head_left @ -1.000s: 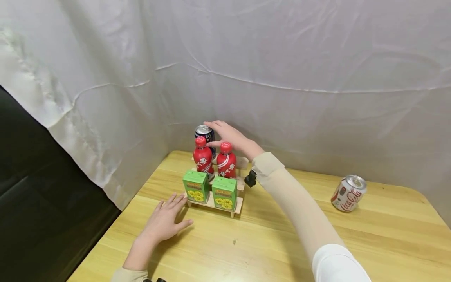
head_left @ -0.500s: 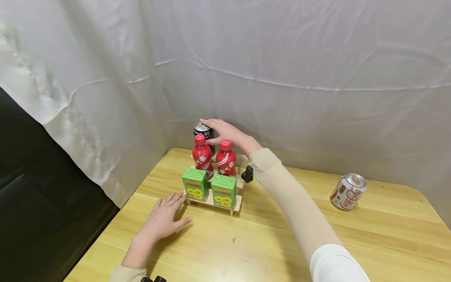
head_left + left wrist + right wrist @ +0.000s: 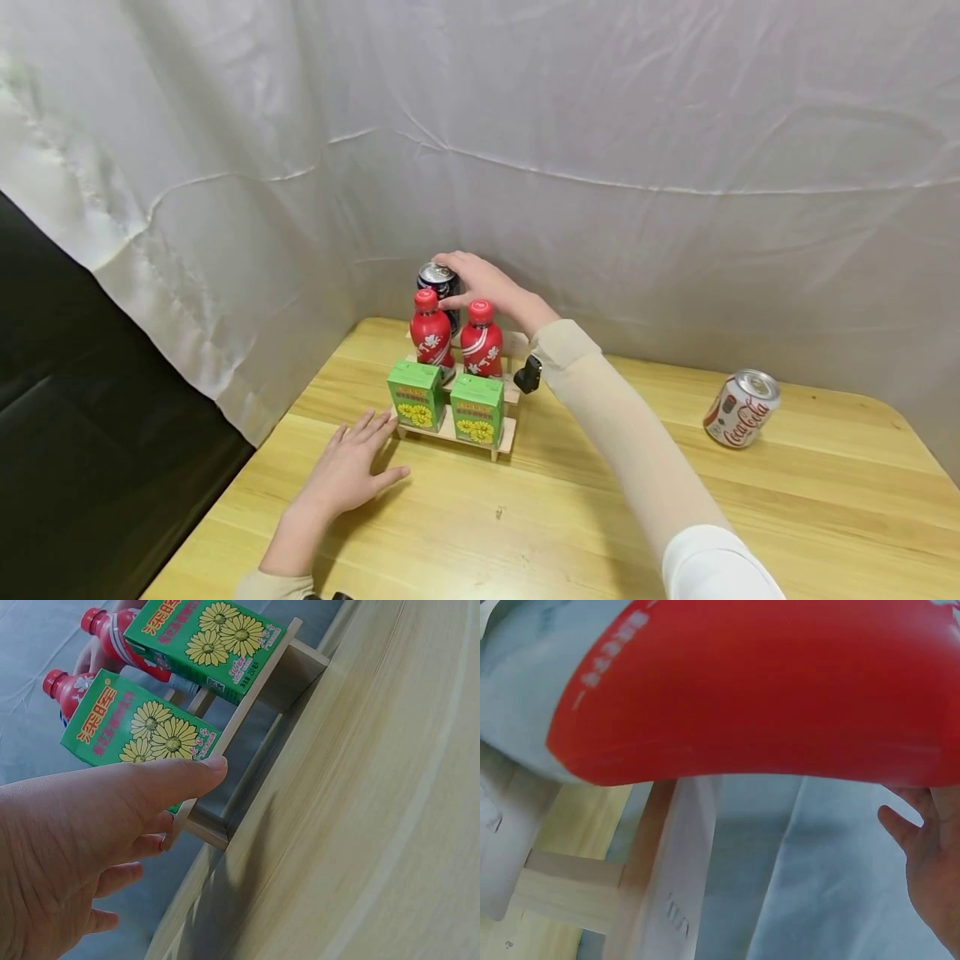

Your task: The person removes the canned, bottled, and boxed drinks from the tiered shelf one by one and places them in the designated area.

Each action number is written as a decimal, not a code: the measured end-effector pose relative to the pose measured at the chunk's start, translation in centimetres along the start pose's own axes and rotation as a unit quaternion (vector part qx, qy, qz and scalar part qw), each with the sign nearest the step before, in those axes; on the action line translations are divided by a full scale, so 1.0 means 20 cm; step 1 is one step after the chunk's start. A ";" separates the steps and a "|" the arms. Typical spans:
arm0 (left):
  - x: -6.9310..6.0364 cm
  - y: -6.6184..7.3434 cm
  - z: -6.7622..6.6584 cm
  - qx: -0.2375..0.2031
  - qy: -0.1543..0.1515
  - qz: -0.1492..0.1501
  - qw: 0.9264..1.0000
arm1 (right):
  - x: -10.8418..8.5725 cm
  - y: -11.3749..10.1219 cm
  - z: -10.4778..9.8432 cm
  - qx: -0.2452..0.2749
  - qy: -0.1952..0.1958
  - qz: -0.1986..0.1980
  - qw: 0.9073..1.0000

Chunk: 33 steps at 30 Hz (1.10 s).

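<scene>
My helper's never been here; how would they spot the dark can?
On the wooden table, find the tiered rack. At its back, behind the left red bottle, stands the dark can. Only it, on this rack, has a silver metal top.

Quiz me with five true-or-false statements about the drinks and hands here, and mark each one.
1. Two green rectangular drink cartons with yellow flowers stand on the front tier of the pale wooden stepped stand. True.
2. Two red plastic bottles stand in front of those cartons. False: the bottles stand behind them, on the middle tier.
3. The right hand has its fingers and thumb on the dark cylindrical metal can at the back of the stand. True.
4. The left hand holds one bottle. False: its fingers are spread by the stand's front left corner, and it holds nothing.
5. The silver-and-white Coca-Cola can sits on the wooden table, right of the stand. True.
</scene>
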<state>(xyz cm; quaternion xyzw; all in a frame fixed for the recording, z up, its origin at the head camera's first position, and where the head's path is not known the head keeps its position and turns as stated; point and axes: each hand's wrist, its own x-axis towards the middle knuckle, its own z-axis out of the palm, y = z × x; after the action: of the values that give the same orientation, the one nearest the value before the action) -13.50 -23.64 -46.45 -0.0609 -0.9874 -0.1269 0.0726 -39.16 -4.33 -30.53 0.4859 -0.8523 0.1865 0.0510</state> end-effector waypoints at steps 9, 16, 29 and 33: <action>-0.01 0.01 0.00 -0.001 0.003 -0.001 1.000 | -0.04 0.01 -0.01 -0.029 0.023 0.006 0.999; 0.00 0.01 0.00 -0.002 0.007 0.006 1.000 | -0.11 0.03 -0.03 -0.055 0.049 0.017 0.997; 0.01 0.00 0.00 0.005 0.007 0.014 1.000 | -0.24 0.01 -0.13 -0.070 0.074 0.034 0.994; 0.02 -0.01 -0.01 0.010 0.009 0.018 1.000 | -0.27 0.01 -0.17 -0.079 0.086 0.033 0.993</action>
<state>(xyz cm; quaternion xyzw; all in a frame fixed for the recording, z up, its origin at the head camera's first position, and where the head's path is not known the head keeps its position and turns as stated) -13.84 -23.79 -46.23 -0.0767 -0.9867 -0.1158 0.0846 -36.88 1.44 -28.92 0.4338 -0.8726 0.1611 0.1560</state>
